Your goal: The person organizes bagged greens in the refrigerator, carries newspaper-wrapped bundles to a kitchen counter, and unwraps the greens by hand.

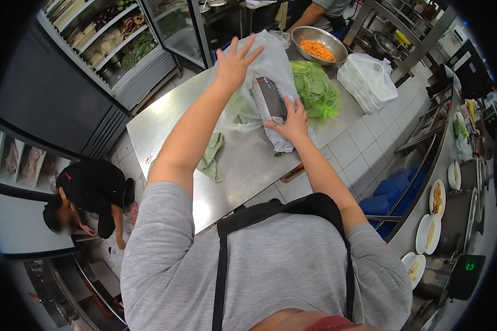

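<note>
- Package (270,96), dark-topped with a patterned side, on the steel table (165,118): probably light and fairly stiff, best held across its long sides.
- Right hand (294,122): thumb and fingers apart against the package.
- Left hand (236,65): fingers spread wide over translucent bag (273,55), likely soft, slippery; contact unclear.
- Metal bowl (309,34): orange shreds (318,51).
- White bag (367,83): contents hidden.

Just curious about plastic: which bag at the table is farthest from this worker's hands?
The white bag, far right, past the leafy greens; the clear bag lies by the left hand.
</note>
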{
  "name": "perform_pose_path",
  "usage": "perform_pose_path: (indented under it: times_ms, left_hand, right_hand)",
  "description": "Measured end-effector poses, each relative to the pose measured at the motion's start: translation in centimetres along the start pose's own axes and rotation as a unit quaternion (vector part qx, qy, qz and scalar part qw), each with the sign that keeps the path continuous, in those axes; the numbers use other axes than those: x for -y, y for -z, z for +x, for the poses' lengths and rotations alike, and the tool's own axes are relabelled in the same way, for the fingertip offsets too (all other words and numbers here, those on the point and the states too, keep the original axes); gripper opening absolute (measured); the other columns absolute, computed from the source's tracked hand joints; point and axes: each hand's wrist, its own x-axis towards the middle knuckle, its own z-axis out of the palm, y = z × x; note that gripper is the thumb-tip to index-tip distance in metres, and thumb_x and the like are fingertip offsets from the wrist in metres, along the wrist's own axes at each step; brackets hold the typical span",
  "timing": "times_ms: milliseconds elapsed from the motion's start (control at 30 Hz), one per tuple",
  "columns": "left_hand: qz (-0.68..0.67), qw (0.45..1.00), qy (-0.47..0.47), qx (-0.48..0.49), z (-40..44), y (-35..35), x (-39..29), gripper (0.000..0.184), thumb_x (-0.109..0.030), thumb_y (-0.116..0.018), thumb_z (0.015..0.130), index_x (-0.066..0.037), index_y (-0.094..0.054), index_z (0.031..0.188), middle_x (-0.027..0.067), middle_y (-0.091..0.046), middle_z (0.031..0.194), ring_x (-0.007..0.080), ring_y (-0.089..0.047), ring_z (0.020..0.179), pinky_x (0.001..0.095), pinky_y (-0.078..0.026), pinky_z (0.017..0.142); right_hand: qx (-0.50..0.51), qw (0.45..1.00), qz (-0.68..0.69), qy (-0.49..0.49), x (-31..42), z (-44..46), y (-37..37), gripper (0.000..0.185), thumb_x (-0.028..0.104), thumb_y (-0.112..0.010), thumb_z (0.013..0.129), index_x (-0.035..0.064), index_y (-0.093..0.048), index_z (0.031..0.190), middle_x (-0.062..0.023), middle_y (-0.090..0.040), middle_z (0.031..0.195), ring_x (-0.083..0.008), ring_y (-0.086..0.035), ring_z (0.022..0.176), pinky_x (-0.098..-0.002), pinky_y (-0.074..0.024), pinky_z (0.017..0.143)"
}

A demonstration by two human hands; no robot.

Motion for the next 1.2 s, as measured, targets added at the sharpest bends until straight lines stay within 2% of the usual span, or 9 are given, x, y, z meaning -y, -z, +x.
perform_pose_path:
  times_ms: [133, 300, 433, 533, 667, 900, 967, 1067, 1200]
  left_hand:
    - [-0.072, 0.990, -0.041, -0.110, 4.3, 3.7, 0.6, 0.078, 0.000, -0.054, 0.071, -0.035, -0.031, 0.137, -0.0025, -0.030, 0.141, 0.0255, -0.042, 0.118, 0.0392, -0.043, 0.077]
    - [-0.195, 0.959, -0.200, -0.042, 3.3, 6.9, -1.2, 0.040, -0.006, -0.058, 0.072, -0.023, -0.056, 0.108, -0.0014, -0.032, 0.139, 0.0274, -0.032, 0.127, 0.0497, -0.033, 0.097]
    - [-0.012, 0.988, -0.094, 0.124, -0.1, 6.1, -0.5, 0.043, -0.023, -0.065, 0.075, -0.028, -0.055, 0.116, 0.0003, -0.027, 0.142, 0.0346, -0.030, 0.127, 0.0569, -0.033, 0.095]
    - [-0.103, 0.986, -0.031, 0.130, -1.0, 3.1, 1.2, 0.052, -0.028, -0.068, 0.075, -0.030, -0.051, 0.124, 0.0007, -0.025, 0.143, 0.0348, -0.036, 0.122, 0.0558, -0.040, 0.089]
    - [-0.073, 0.993, -0.086, 0.039, -0.2, 1.0, 0.0, 0.060, -0.008, -0.058, 0.074, -0.030, -0.047, 0.128, 0.0012, -0.045, 0.124, 0.0244, -0.049, 0.097, 0.0339, -0.049, 0.074]
    - [-0.045, 0.987, -0.129, -0.087, 0.3, 2.5, -0.3, 0.055, -0.009, -0.054, 0.073, -0.029, -0.052, 0.124, -0.0023, -0.049, 0.107, 0.0194, -0.049, 0.088, 0.0314, -0.046, 0.062]
    - [-0.077, 0.990, -0.115, -0.026, -0.6, 2.1, -0.6, 0.068, -0.001, -0.053, 0.070, -0.031, -0.044, 0.131, 0.0018, -0.049, 0.115, 0.0221, -0.049, 0.090, 0.0309, -0.048, 0.068]
    - [-0.109, 0.986, -0.114, -0.056, -1.0, 1.6, -2.0, 0.072, 0.001, -0.055, 0.068, -0.032, -0.043, 0.132, 0.0029, -0.048, 0.115, 0.0224, -0.050, 0.089, 0.0318, -0.048, 0.068]
    - [-0.167, 0.973, -0.148, -0.059, -0.1, 4.0, -3.6, 0.055, -0.014, -0.064, 0.065, -0.026, -0.056, 0.118, 0.0025, -0.045, 0.126, 0.0255, -0.045, 0.106, 0.0436, -0.038, 0.090]
  right_hand:
    - [-0.001, 0.997, -0.080, -0.009, 0.9, -0.1, -0.1, 0.098, 0.050, -0.080, 0.054, 0.0215, -0.031, 0.134, -0.0163, -0.025, 0.135, -0.0355, -0.028, 0.124, -0.0613, -0.0306, 0.092]
    - [0.010, 0.999, 0.026, 0.020, -1.8, 2.0, -1.0, 0.101, 0.037, -0.084, 0.052, 0.0226, -0.027, 0.135, -0.0147, -0.028, 0.132, -0.0349, -0.031, 0.121, -0.0593, -0.0348, 0.089]
    - [0.013, 0.999, 0.027, 0.037, -2.2, 0.1, 0.9, 0.108, 0.031, -0.085, 0.051, 0.0240, -0.020, 0.138, -0.0151, -0.030, 0.130, -0.0359, -0.034, 0.118, -0.0592, -0.0334, 0.090]
    - [0.032, 0.997, -0.064, -0.018, -0.6, -0.6, 1.5, 0.110, 0.032, -0.085, 0.052, 0.0241, -0.018, 0.139, -0.0164, -0.029, 0.131, -0.0364, -0.034, 0.118, -0.0605, -0.0311, 0.091]
    - [0.026, 0.997, -0.065, -0.038, -0.8, 0.3, 0.1, 0.109, 0.032, -0.085, 0.052, 0.0254, -0.019, 0.140, -0.0172, -0.030, 0.130, -0.0362, -0.035, 0.118, -0.0607, -0.0317, 0.090]
    - [0.108, 0.985, 0.064, 0.117, -6.5, -2.6, 4.3, 0.108, 0.028, -0.085, 0.051, 0.0265, -0.023, 0.139, -0.0144, -0.037, 0.123, -0.0357, -0.040, 0.112, -0.0616, -0.0352, 0.086]
    - [0.190, 0.978, -0.083, 0.000, -5.5, -4.5, 7.1, 0.114, 0.032, -0.086, 0.047, 0.0291, -0.021, 0.140, -0.0161, -0.031, 0.134, -0.0392, -0.035, 0.119, -0.0625, -0.0334, 0.089]
    - [0.196, 0.974, -0.116, -0.006, -4.9, -4.5, 6.1, 0.120, 0.039, -0.086, 0.043, 0.0316, -0.018, 0.141, -0.0185, -0.016, 0.145, -0.0421, -0.026, 0.128, -0.0627, -0.0300, 0.094]
    - [0.206, 0.976, -0.043, -0.056, -4.9, -3.9, 4.4, 0.125, 0.043, -0.086, 0.040, 0.0337, -0.014, 0.142, -0.0189, -0.004, 0.148, -0.0429, -0.019, 0.132, -0.0650, -0.0252, 0.096]
